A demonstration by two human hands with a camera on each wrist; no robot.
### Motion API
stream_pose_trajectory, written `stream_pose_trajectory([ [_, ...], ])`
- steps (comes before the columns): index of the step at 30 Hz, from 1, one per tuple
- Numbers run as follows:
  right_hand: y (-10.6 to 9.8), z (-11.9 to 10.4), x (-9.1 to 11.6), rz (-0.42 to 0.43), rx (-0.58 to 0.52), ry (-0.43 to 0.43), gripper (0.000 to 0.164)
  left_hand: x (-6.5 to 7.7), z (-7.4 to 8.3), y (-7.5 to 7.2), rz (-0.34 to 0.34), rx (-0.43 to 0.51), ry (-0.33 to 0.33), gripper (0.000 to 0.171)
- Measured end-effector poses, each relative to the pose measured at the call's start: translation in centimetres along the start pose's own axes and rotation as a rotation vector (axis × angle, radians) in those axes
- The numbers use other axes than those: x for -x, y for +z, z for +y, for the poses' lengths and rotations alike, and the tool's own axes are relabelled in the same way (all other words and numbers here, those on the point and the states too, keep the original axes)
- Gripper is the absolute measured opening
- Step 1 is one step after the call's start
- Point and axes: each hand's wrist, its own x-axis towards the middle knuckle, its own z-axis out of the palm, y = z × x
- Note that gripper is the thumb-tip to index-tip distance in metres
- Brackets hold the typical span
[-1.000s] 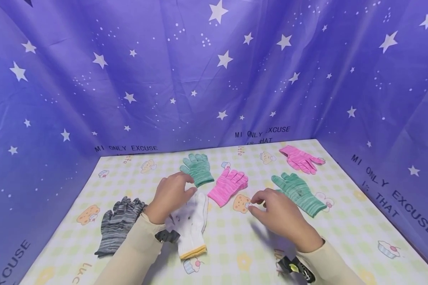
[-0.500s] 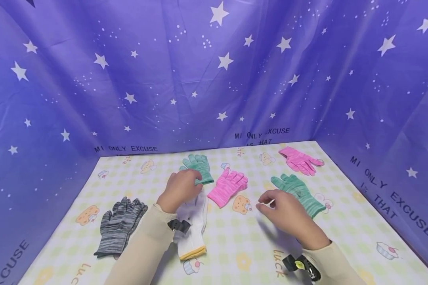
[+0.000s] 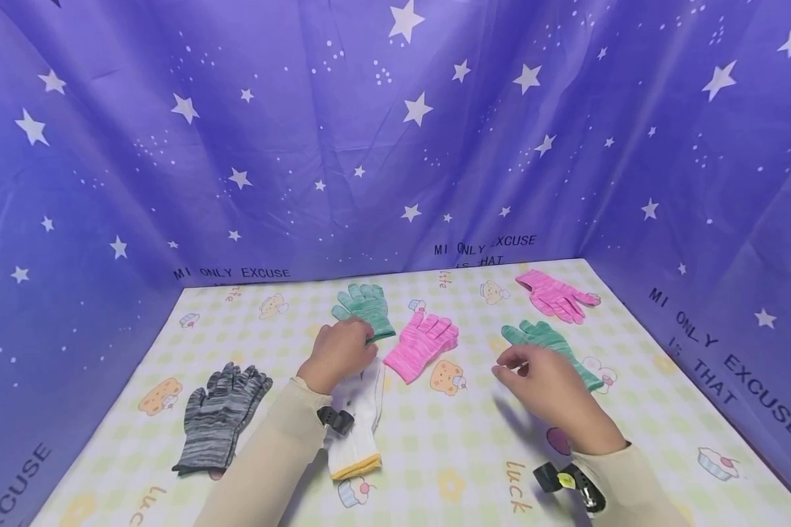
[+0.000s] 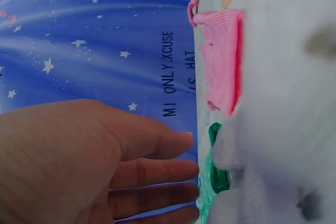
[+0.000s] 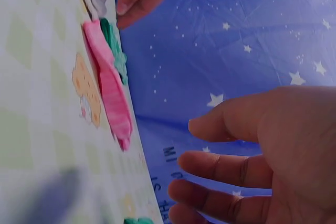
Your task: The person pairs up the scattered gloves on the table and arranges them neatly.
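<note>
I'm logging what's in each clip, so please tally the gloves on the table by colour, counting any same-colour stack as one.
Green: 2 (left green glove, right green glove)
Pink: 2 (middle pink glove, far-right pink glove)
Grey-black: 1 (grey-black glove)
White, yellow cuff: 1 (white glove)
Total: 6

Here's "MI ONLY EXCUSE" on the starry curtain (image 3: pixel 316 146), left of centre; and right of centre, broken by folds; and lower right, "IS THAT" beneath! Lower left, it's cropped to "EXCUSE". Now my tablecloth (image 3: pixel 422 439): "luck" low, right of centre, "life" mid-frame.
</note>
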Motion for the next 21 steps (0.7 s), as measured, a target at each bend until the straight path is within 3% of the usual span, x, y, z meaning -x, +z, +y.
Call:
stream_pose_trajectory([
  [10,-1.1,1.7,-0.2,-0.016,0.041,0.058,0.020,0.0,0.1,0.2,-0.098,0.003,0.010,0.044],
  [21,-1.5,4.0,-0.8,-0.033,0.113,0.133,0.028,0.0,0.2,0.6,-0.131,0.075,-0.029,0.052],
])
